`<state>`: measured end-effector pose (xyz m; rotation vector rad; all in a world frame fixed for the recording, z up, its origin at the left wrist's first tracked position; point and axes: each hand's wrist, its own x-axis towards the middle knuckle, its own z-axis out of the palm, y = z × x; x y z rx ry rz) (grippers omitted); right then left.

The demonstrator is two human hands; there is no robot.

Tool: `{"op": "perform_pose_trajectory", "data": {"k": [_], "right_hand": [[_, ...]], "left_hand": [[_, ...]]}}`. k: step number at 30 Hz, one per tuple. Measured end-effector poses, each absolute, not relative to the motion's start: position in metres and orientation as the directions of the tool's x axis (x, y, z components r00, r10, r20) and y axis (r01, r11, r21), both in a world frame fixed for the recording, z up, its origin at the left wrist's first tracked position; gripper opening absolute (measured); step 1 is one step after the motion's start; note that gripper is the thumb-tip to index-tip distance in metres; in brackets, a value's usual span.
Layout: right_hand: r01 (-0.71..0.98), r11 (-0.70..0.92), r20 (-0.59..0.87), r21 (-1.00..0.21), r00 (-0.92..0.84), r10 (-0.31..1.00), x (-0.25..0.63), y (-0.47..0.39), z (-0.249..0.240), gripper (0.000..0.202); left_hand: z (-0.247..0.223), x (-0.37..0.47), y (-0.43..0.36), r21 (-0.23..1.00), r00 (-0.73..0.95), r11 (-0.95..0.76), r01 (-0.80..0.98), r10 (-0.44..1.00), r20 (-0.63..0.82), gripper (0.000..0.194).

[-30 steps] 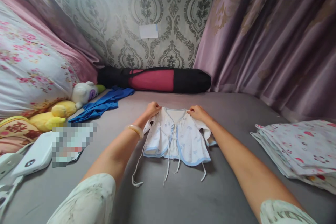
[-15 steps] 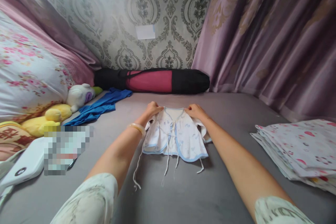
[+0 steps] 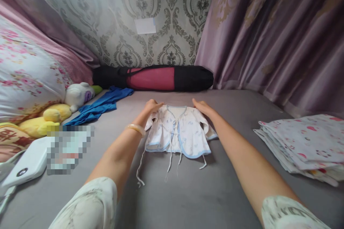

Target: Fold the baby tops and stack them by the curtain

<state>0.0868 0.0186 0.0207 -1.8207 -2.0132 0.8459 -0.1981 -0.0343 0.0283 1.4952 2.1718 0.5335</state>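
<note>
A small white baby top (image 3: 191, 128) with pale blue edging and prints lies front up, its collar away from me. White ties hang from its middle and sides onto the grey sheet. My left hand (image 3: 153, 106), below a pale bangle (image 3: 136, 128) on the wrist, is beside the left shoulder of the top, thumb and fingers slightly apart. Just beyond the right shoulder is my right hand (image 3: 201, 106), fingers parted and no cloth visible between them. Both sleeves lie partly behind my hands and forearms.
Folded printed cloths (image 3: 303, 143) are stacked at right. A black and red long bag (image 3: 153, 78) lies along the wall. Blue cloth (image 3: 103, 104), plush toys (image 3: 40, 125), a white device (image 3: 28, 162) and a floral pillow (image 3: 29, 75) occupy the left side.
Both hands have moved slightly outward and away from the collar, loosening from the shoulders of the top. The whole view has shifted a little, with the top still lying flat.
</note>
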Motion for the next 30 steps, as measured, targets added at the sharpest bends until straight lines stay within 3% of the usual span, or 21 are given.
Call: {"op": "perform_pose_trajectory", "data": {"k": [3, 6, 9, 14, 20, 27, 30], "right_hand": [[0.655, -0.140, -0.230, -0.742, -0.054, 0.972, 0.115, 0.008, 0.023, 0.045], [0.653, -0.214, -0.273, -0.727, 0.011, 0.962, 0.142, -0.013, 0.023, 0.032], [0.695, -0.247, -0.336, -0.675, 0.009, 0.942, 0.157, -0.036, 0.024, 0.031], [0.850, -0.195, -0.422, -0.489, -0.035, 0.906, 0.166, -0.059, 0.026, 0.038], [0.917, -0.089, -0.442, -0.388, -0.100, 0.891, 0.166, -0.072, 0.029, 0.038], [0.884, -0.057, -0.438, -0.464, -0.173, 0.882, 0.161, -0.079, 0.035, 0.026], [0.842, -0.105, -0.386, -0.528, -0.128, 0.913, 0.166, -0.074, 0.033, 0.016]], "left_hand": [[0.030, -0.222, -0.060, 0.557, -0.379, 0.342, 0.756, 0.924, -0.053, 0.039], [0.029, -0.243, -0.094, 0.569, -0.423, 0.405, 0.715, 0.900, -0.110, 0.030], [0.031, -0.251, -0.123, 0.593, -0.452, 0.451, 0.667, 0.878, -0.159, 0.024], [0.039, -0.241, -0.149, 0.571, -0.499, 0.495, 0.655, 0.851, -0.165, 0.018], [0.039, -0.249, -0.166, 0.605, -0.501, 0.542, 0.584, 0.827, -0.257, 0.020], [0.035, -0.262, -0.169, 0.662, -0.454, 0.523, 0.537, 0.840, -0.296, 0.021], [0.026, -0.265, -0.161, 0.735, -0.512, 0.445, 0.511, 0.845, -0.156, 0.021]]}}
